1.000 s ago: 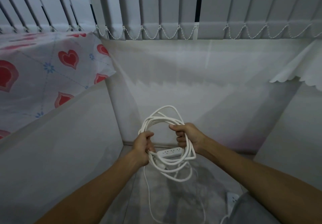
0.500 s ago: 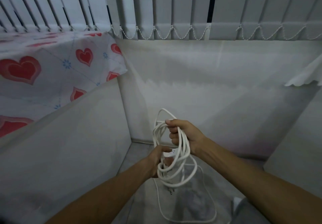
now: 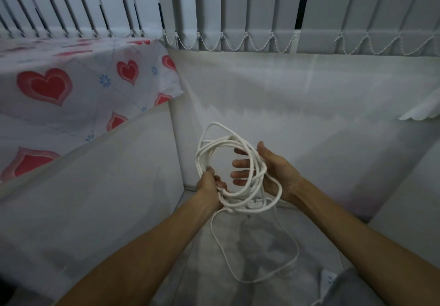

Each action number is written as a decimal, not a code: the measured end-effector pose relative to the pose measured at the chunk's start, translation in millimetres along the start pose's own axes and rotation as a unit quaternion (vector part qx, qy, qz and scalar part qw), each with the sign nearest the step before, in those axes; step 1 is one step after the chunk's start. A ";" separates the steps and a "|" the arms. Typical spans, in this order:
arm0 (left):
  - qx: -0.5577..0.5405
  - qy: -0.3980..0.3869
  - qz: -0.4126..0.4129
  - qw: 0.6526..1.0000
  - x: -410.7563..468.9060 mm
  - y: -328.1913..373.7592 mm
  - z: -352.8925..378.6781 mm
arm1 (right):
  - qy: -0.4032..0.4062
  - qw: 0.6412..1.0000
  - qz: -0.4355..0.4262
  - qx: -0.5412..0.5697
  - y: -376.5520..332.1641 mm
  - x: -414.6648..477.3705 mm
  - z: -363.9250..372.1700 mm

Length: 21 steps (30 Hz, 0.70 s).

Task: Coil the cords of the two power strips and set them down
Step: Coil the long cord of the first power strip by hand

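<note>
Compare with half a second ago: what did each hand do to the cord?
The right hand has opened: it was fisted over the top of the coil, and now its fingers are spread through the loops, which drape over them. The bundle has spread from narrow back into a wide ring. The left hand still clamps the lower left of the coil, the power strip still hangs at the bottom, and a loose length still trails to the floor.

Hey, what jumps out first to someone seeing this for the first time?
The white coiled cord at centre, gripped at its lower edge by the left hand, with the open right hand inside the loops. Next, the red-heart patterned cloth at upper left.
</note>
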<state>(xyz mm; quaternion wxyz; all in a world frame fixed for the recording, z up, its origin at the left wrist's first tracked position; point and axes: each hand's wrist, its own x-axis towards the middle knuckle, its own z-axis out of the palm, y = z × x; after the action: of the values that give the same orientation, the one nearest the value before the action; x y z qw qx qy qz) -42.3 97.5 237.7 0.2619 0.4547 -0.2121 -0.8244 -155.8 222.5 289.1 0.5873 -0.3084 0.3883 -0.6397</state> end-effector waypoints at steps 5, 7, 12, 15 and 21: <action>-0.051 0.048 0.025 0.997 -14.0 11.2 2.9 | 0.024 0.996 0.000 0.087 3.5 -3.2 -6.8; -0.060 0.057 0.023 0.996 -20.3 14.0 7.5 | 0.015 0.994 -0.004 0.106 4.0 -3.2 -2.7; -0.100 0.100 0.037 0.989 -33.8 30.1 23.0 | -0.045 0.988 -0.049 0.136 1.6 -0.8 12.6; -0.102 0.141 0.060 0.983 -32.3 29.6 23.1 | -0.021 0.992 -0.096 0.083 5.2 4.5 27.1; -0.049 0.204 0.136 0.968 -30.7 28.6 25.6 | 0.053 0.991 -0.122 0.030 0.1 2.7 37.4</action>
<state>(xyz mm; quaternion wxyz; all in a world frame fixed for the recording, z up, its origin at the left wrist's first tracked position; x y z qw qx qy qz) -43.7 97.4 286.8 0.4308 0.5666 -0.1735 -0.6807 -124.2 214.7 307.8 0.4920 -0.3013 0.3590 -0.7337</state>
